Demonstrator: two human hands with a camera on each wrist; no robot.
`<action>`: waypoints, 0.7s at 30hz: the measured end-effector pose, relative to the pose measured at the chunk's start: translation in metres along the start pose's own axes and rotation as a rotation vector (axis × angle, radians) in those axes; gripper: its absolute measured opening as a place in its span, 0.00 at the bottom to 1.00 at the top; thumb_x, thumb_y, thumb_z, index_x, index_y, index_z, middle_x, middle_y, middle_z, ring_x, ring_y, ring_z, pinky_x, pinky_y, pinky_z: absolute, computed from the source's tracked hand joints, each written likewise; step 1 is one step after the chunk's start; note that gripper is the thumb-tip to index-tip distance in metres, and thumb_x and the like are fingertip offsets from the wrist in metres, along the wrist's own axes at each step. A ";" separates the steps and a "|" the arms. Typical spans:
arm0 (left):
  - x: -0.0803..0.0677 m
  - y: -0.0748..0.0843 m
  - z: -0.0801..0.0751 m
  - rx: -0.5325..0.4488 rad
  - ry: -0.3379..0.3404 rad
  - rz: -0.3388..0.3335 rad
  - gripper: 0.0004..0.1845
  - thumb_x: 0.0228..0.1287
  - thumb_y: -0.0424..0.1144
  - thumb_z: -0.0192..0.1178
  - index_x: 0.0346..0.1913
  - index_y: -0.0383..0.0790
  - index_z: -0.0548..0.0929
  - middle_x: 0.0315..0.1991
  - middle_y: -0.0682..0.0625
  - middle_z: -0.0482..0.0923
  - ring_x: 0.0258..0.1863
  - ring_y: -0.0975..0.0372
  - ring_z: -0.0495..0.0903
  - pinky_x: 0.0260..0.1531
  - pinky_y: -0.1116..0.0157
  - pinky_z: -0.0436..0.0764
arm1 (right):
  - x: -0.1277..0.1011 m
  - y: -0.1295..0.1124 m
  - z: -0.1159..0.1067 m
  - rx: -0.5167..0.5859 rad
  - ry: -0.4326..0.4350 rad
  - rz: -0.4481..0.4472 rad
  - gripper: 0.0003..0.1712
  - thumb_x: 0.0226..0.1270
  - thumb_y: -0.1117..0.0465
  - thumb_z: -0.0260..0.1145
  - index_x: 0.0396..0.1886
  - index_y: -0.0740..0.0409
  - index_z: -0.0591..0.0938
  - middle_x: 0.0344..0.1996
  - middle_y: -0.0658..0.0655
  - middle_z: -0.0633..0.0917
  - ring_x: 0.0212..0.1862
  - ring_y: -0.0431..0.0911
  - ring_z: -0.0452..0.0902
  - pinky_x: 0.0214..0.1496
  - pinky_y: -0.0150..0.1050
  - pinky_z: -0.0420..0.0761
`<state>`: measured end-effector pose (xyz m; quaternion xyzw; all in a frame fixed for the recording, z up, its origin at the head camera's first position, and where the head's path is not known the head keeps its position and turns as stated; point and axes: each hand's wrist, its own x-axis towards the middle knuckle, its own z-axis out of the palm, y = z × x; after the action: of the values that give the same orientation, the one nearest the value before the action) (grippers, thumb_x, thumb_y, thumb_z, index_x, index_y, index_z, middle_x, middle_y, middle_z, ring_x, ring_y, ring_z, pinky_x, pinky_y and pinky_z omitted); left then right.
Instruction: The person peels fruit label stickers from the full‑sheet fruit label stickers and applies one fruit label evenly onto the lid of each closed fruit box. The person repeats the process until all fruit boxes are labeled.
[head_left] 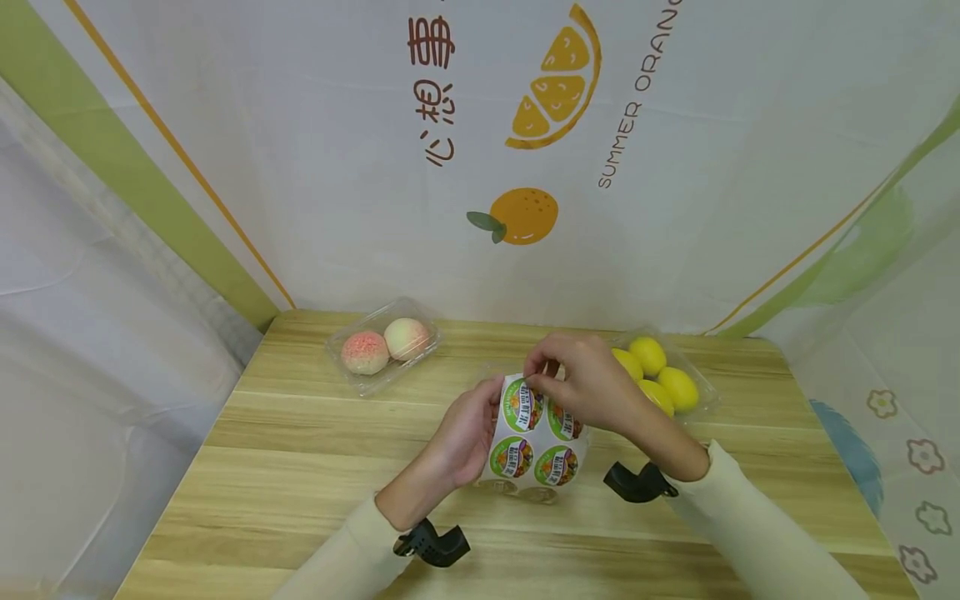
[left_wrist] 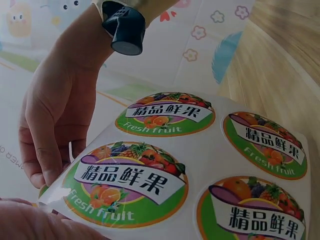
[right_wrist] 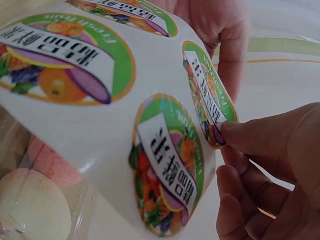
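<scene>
Light wood-grain tabletop with long pale planks, filling the lower half of the frame. Toward the upper left of it, a clear plastic tray holding two peaches, pink and cream. Toward the upper right, near the far edge, a second clear tray with yellow lemons, partly hidden.

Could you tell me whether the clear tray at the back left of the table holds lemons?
No, the clear tray at the back left holds two pink peaches; the yellow lemons sit in the tray on the right.
</scene>
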<state>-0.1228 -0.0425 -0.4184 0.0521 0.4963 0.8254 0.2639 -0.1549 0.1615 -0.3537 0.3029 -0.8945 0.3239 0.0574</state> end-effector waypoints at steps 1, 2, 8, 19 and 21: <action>0.000 0.000 0.000 0.002 -0.002 -0.002 0.28 0.93 0.49 0.36 0.59 0.28 0.80 0.44 0.51 0.89 0.47 0.62 0.87 0.52 0.64 0.84 | 0.000 0.000 0.000 -0.001 -0.001 0.000 0.10 0.69 0.69 0.79 0.33 0.50 0.88 0.32 0.43 0.87 0.36 0.39 0.82 0.38 0.39 0.83; -0.001 0.000 0.000 0.006 -0.002 -0.003 0.28 0.93 0.49 0.37 0.61 0.27 0.79 0.45 0.51 0.88 0.48 0.62 0.87 0.53 0.64 0.83 | 0.000 0.000 0.001 -0.001 -0.001 0.000 0.10 0.69 0.69 0.79 0.33 0.49 0.88 0.32 0.43 0.87 0.36 0.39 0.82 0.38 0.39 0.84; -0.002 0.000 0.001 0.014 0.037 -0.005 0.27 0.92 0.47 0.40 0.61 0.25 0.80 0.44 0.51 0.88 0.47 0.62 0.87 0.52 0.64 0.84 | 0.001 -0.001 0.001 0.000 0.001 -0.006 0.11 0.68 0.69 0.79 0.32 0.49 0.88 0.32 0.42 0.86 0.36 0.39 0.82 0.38 0.39 0.83; 0.000 -0.002 0.001 0.033 0.095 0.022 0.22 0.91 0.41 0.43 0.51 0.29 0.85 0.39 0.51 0.88 0.42 0.63 0.87 0.46 0.66 0.85 | 0.000 -0.002 0.001 -0.003 0.001 -0.005 0.11 0.68 0.69 0.79 0.33 0.49 0.88 0.32 0.42 0.87 0.36 0.40 0.82 0.38 0.39 0.84; 0.000 -0.002 0.001 0.039 0.107 0.023 0.23 0.91 0.42 0.43 0.53 0.26 0.85 0.40 0.51 0.88 0.42 0.62 0.87 0.47 0.65 0.85 | 0.000 -0.003 0.000 -0.001 0.002 -0.005 0.11 0.68 0.69 0.79 0.33 0.50 0.88 0.32 0.43 0.87 0.36 0.40 0.82 0.37 0.39 0.84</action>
<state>-0.1214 -0.0409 -0.4200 0.0189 0.5250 0.8202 0.2265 -0.1535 0.1599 -0.3523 0.3046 -0.8939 0.3236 0.0594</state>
